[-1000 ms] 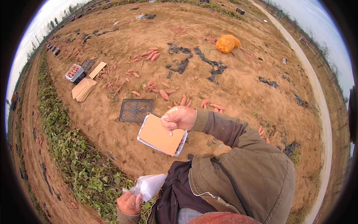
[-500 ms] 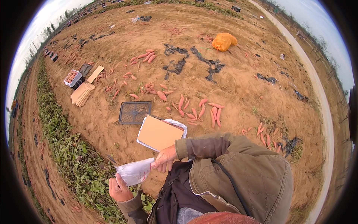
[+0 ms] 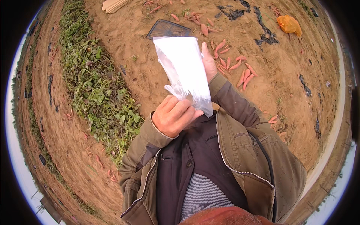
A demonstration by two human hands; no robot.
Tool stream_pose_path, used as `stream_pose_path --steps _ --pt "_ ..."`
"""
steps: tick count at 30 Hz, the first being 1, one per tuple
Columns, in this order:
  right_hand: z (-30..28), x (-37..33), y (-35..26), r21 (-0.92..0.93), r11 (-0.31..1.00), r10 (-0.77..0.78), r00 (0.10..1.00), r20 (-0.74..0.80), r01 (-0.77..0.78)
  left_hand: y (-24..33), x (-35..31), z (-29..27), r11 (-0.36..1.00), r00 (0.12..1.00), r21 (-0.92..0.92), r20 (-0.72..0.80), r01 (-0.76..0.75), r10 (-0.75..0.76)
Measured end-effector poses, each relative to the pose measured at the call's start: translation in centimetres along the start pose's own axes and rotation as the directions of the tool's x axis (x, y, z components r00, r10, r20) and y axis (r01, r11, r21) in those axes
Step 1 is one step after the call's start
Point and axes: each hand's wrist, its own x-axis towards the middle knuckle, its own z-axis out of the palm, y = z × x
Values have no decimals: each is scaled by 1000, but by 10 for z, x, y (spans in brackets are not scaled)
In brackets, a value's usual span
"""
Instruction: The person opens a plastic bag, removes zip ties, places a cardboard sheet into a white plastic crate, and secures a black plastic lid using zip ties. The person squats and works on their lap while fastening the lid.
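A clear plastic bag [image 3: 183, 62] of bright white contents is held up in front of my chest. Thin strip-like ends show near its lower part, but their kind is hard to make out. At the bag's lower, crumpled end, my left hand [image 3: 174, 115] is closed, pinching the plastic between thumb and fingers. My right hand [image 3: 210, 63] grips the bag from its right side, thumb up along the edge and its other fingers hidden behind. The white-lined box with a cardboard sheet, seen earlier, is hidden behind the bag.
A black plastic crate lid [image 3: 168, 29] lies just beyond the bag. Sweet potatoes [image 3: 245, 77] are scattered on the soil to the right and ahead. Green vines [image 3: 93, 75] run along the left. Cardboard sheets [image 3: 116, 4], black film scraps [image 3: 266, 32] and an orange sack [image 3: 289, 25] lie farther off.
The bag has come up and to the right, turned upright before my chest. My right hand moved to its far right side, my left to its lower end. The view has tilted down.
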Motion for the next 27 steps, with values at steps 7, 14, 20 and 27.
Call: stream_pose_path --steps 7,14,20,27 --pt "13 15 -40 -108 939 -326 945 16 326 -3 -12 2 966 971 110 -73 233 -226" --pt "18 20 -39 -80 931 -358 934 2 357 -1 -21 16 798 825 224 -236 560 -513" --pt "28 14 -33 -37 942 -334 942 -27 333 -1 -20 12 704 714 147 -254 695 -652" --pt "31 6 -45 -186 914 -355 933 60 359 -12 -20 18 179 401 -675 188 716 -896"
